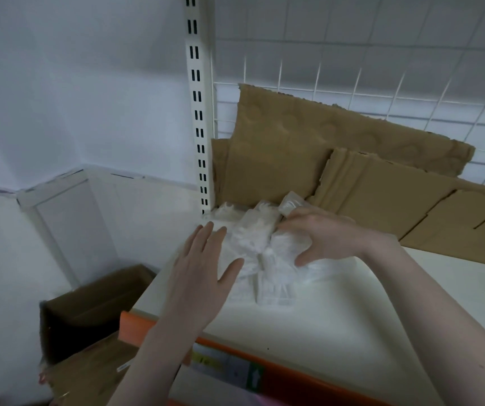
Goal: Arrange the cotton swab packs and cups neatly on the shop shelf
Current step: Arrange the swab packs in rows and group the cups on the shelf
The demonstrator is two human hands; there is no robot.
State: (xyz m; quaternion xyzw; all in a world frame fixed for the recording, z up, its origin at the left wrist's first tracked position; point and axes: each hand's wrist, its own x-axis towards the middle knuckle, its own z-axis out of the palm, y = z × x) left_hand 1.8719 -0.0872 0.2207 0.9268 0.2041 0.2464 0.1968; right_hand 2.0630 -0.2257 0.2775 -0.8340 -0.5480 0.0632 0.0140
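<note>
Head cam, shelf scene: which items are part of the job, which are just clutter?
Job:
cotton swab packs, heaped near the shelf's back left corner
shelf
right hand, gripping a pack
left hand, open beside the heap

Clutter:
cardboard sheets leaning on the wire grid
open carton below

Only a white up-arrow shows on the shelf edge label [254, 378].

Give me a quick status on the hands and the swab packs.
Left hand open, flat by the packs. Right hand gripping a pack. Packs heaped in shelf corner. Cardboard leaning behind them.
</note>
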